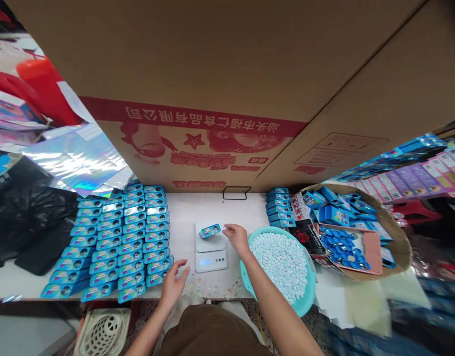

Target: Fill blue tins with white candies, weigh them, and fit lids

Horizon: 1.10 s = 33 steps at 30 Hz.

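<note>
Blue printed flat box (210, 231), one: lying slightly askew on the platform of a white digital scale (208, 246), whose lit display and round buttons face the person.

Right hand (237, 237): loosely open, thumb and fingers partly bent, fingertips just beside the box's right end, apart from it.

Left hand (174, 283): open, fingers parted, over the table edge left of the scale, near the closest boxes of the rows.

Rows of matching blue boxes (131, 268): four columns, overlapping, running away from the person on the left.

Stack of blue boxes (280, 209): smaller, beyond the basin.

Turquoise basin (245, 278): right of the scale, partly behind the right forearm, holding small pale blue and white tablets (279, 262).

Cut-down cardboard carton (402, 247): far right, containing jumbled blue boxes and a pink tray (376, 253) of round blue caps (341, 245).

Black printed packet (309, 237): between basin and carton.

White table (185, 210): bearing the above; small clear coloured pieces scattered along its near edge.

Large brown carton (212, 69): across the back, red print inverted.

Silvery holographic sheets (77, 158): left, above a black plastic bag (30, 207).
</note>
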Tool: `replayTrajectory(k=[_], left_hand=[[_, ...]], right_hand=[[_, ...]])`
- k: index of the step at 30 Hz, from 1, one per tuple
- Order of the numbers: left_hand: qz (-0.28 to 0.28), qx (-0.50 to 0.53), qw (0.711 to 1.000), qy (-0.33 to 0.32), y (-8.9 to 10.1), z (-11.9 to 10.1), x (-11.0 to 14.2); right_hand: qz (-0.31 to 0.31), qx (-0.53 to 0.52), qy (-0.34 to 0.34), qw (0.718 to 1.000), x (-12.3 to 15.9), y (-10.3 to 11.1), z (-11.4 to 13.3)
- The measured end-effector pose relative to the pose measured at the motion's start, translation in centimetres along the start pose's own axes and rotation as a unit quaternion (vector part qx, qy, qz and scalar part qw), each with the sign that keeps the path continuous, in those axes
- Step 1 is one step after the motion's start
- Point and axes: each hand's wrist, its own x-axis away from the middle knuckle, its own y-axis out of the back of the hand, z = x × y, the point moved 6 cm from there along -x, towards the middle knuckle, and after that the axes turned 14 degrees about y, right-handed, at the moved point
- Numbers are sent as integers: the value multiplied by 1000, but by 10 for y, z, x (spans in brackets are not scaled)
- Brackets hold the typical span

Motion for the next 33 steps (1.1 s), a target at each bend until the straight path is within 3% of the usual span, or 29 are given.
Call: replayTrajectory(k=[7,13,18,21,24,28,31,33], left_hand=[[18,-19,1000,1,-5,-5,-2],[23,-24,999,0,-5,-13,-2],[26,-33,999,-8,-1,-10,-6],[24,-27,999,-6,0,-7,-9],[22,-39,999,-22,1,-11,-10],[-6,-132,982,-134,-12,-48,-10],[-53,-197,948,-243,-40,-93,-12],[-53,-239,926,-287,-66,-116,-18]], right_hand=[[-94,-96,-65,989,18,14,-14],[-126,-170,-113,971,27,15,-27],[-148,-16,-74,986,59,57,-47],[-111,95,-49,988,82,78,-59],[-84,137,-49,986,102,85,-68],[-86,162,-59,981,118,83,-71],[-79,190,-39,978,127,81,-67],[-81,199,-25,976,135,82,-64]])
